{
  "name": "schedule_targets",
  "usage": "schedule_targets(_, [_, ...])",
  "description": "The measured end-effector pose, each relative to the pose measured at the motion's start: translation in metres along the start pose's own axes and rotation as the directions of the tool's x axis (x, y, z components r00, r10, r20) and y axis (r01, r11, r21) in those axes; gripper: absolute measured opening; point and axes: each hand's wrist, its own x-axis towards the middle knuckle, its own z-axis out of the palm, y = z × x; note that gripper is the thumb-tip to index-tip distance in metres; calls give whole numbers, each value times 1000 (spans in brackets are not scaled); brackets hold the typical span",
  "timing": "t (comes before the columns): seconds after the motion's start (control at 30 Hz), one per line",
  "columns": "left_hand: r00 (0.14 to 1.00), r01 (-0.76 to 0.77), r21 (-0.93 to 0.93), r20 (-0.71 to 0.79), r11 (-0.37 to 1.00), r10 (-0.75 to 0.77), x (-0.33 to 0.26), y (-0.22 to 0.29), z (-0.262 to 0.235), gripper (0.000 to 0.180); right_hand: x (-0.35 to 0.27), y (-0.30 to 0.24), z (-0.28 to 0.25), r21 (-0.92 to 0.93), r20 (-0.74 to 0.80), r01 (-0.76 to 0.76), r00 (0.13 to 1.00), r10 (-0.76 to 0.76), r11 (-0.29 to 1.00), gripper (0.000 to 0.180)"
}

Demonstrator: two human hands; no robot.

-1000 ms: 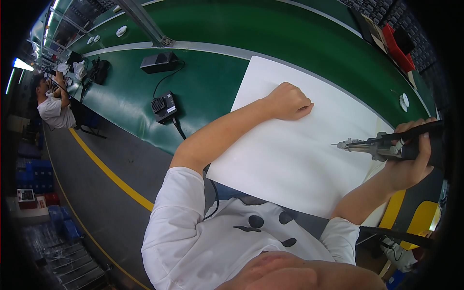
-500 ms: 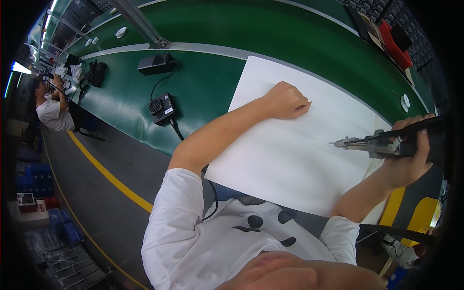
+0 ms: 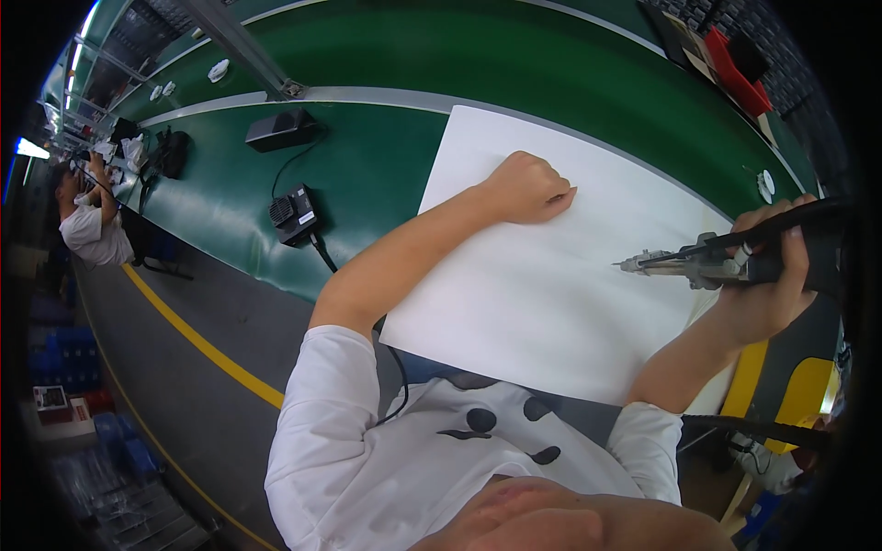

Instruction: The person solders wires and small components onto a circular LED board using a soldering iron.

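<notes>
White sheet (image 3: 551,285) under fisted left hand (image 3: 524,188); right hand (image 3: 767,275) clamps soldering tool (image 3: 707,262) above it.

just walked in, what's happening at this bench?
A person at a green bench has the left hand closed in a fist on a large white sheet. The right hand grips a black-handled pointed tool, its tip over the sheet. Another person works farther along.

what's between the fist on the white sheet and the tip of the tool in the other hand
Only bare white sheet, as the head view shows. The left hand rests closed on it; the right hand grips the pointed tool, tip aimed toward the left hand.
</notes>
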Motion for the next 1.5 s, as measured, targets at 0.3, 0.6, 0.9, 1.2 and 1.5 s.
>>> schedule_targets(0.3, [1000, 8, -14, 13, 1000, -8, 4, 3, -3, 32, -1, 11, -5, -178, 33, 208, 978, -205, 962, 40])
schedule_targets(0.6, [1000, -1, 2, 9, 1000, 1, 3, 2, 1, 34, 1, -9, 12, 35, -16, 20, 1000, -19, 999, 40])
schedule_targets(0.9, [1000, 0, 3, 9, 1000, 0, 7, 5, 3, 35, 7, -1, 6, 261, 63, 154, 982, -176, 953, 14])
schedule_targets(1.2, [1000, -11, -12, -6, 1000, 11, 6, 5, 0, 34, 5, -1, 9, 225, 25, 155, 986, -165, 962, 14])
schedule_targets(1.5, [1000, -13, -27, -16, 1000, 12, 9, 3, 2, 36, 2, -8, 7, 142, 54, 75, 995, -83, 987, 34])
